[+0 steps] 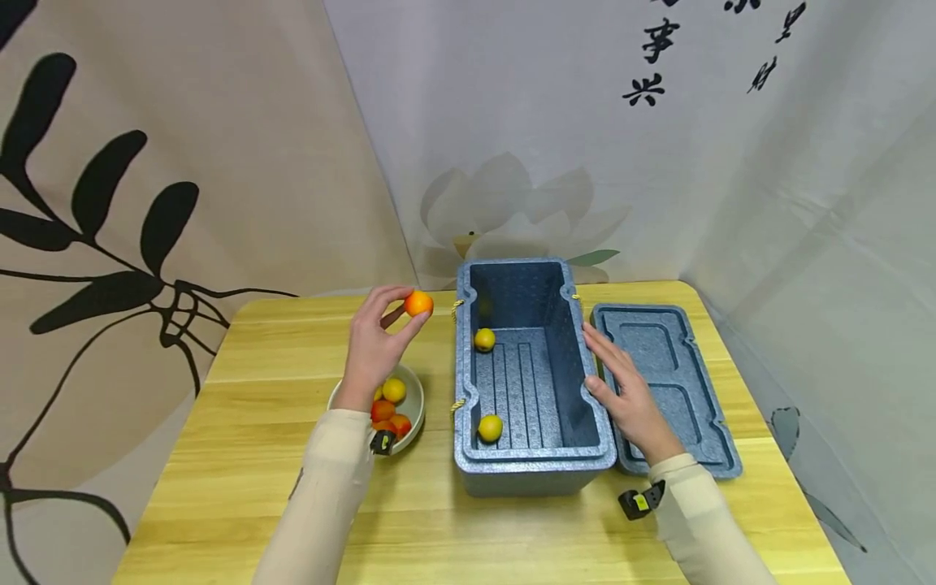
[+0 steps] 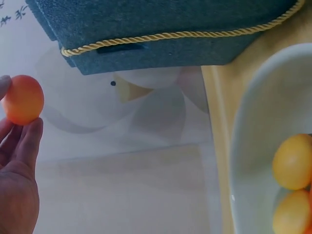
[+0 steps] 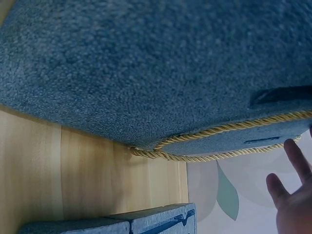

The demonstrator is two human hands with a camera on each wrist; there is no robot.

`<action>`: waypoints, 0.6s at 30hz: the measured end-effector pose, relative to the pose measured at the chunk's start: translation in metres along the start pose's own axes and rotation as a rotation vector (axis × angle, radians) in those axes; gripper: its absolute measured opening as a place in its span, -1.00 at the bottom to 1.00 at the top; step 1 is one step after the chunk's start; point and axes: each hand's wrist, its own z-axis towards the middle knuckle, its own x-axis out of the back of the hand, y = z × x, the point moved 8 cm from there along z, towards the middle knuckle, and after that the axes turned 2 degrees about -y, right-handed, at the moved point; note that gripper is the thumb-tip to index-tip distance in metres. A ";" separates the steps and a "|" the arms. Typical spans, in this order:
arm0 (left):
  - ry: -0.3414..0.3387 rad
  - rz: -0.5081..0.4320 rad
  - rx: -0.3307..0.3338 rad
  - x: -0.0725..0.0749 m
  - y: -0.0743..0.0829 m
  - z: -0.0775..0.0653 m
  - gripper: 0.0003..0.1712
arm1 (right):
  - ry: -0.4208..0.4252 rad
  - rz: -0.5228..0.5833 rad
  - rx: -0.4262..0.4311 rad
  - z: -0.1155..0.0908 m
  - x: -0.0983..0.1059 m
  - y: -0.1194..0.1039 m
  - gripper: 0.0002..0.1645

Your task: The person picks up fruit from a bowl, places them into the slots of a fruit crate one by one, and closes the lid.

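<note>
Between thumb and fingertips my left hand pinches an orange fruit, held up just left of the blue-grey foam box. The same orange fruit shows at the left edge of the left wrist view. Two yellow fruits, a far one and a near one, lie inside the box along its left wall. My right hand rests with extended fingers at the box's right rim. Below my left wrist stands a pale bowl with several yellow and orange-red fruits, partly hidden by the forearm.
The box's foam lid lies on the wooden table, right of the box. A twisted gold rope runs along the box's side. Fabric with printed plants and characters hangs behind the table.
</note>
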 end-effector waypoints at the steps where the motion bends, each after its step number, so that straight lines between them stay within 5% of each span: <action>1: -0.002 -0.002 0.000 -0.001 0.001 0.001 -0.58 | 0.001 -0.002 -0.002 0.000 0.000 0.000 -0.34; 11: -0.013 -0.051 -0.043 -0.012 0.015 0.013 -0.57 | 0.020 -0.026 0.019 -0.002 -0.002 0.037 -0.32; 18: -0.015 -0.067 -0.115 -0.020 0.026 0.021 -0.58 | 0.019 -0.028 0.033 -0.002 -0.002 0.043 -0.31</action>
